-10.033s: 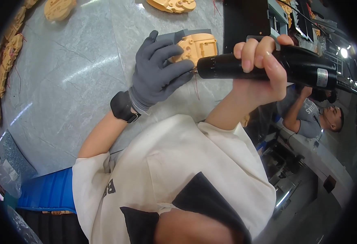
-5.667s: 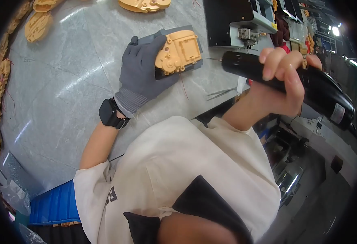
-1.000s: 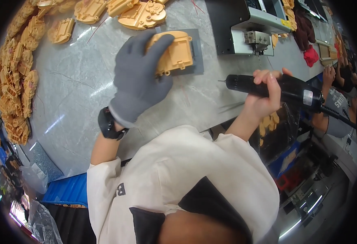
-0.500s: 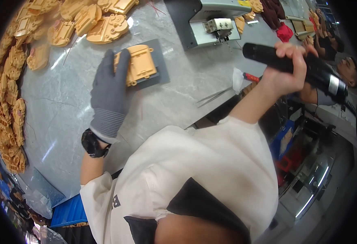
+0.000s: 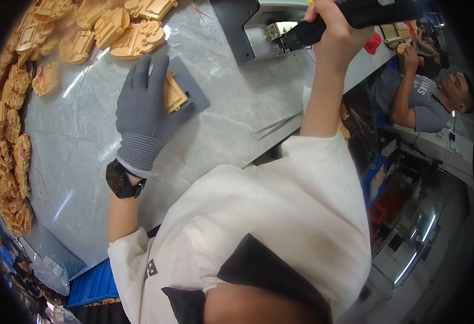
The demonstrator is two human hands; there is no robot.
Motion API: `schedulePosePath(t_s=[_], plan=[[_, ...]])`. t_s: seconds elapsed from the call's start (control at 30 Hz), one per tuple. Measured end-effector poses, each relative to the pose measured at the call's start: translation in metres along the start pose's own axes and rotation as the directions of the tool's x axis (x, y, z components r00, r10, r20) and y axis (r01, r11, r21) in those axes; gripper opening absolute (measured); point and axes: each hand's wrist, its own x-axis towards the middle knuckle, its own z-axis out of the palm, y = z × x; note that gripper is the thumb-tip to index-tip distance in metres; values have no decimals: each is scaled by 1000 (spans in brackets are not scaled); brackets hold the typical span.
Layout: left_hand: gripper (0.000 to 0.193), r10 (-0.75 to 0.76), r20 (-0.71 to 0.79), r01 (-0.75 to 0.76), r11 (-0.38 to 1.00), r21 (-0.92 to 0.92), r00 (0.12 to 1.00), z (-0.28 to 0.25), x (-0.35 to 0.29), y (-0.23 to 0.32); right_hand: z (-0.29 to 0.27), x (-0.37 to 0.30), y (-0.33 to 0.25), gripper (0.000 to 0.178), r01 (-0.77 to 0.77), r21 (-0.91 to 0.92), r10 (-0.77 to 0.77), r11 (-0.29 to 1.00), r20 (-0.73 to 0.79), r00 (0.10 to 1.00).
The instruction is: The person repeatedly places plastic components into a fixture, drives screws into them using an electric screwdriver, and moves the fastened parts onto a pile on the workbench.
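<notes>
Gloved left hand point(image 5: 142, 105): fingers spread over tan housing point(image 5: 175, 97) on grey plate point(image 5: 191, 82); grip unclear
Bare right hand point(image 5: 341, 33): wrapped round black driver point(image 5: 375, 13), nose by metal block point(image 5: 271, 32)

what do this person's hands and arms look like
The left hand wears a grey glove with a ribbed cuff, a black watch just behind it. The right hand is ungloved. Both sleeves are short, loose and off-white, leaving the forearms bare.
</notes>
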Motion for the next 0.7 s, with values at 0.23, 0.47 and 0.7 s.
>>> schedulePosePath(t_s=[0.23, 0.47, 0.7], plan=[[80, -58, 51, 62, 994, -92, 997, 5, -16, -5, -10, -2, -3, 31, -21, 10, 20, 1000, 67, 998], [76, -15, -74, -8, 952, -307, 997, 19, -25, -20, -36, -33, -9, 31, -20, 163, 13, 986, 46, 999], [74, 18, -131, -76, 891, -447, 991, 27, -37, -20, -15, 10, 20, 28, 126, 55, -128, 990, 26, 991]])
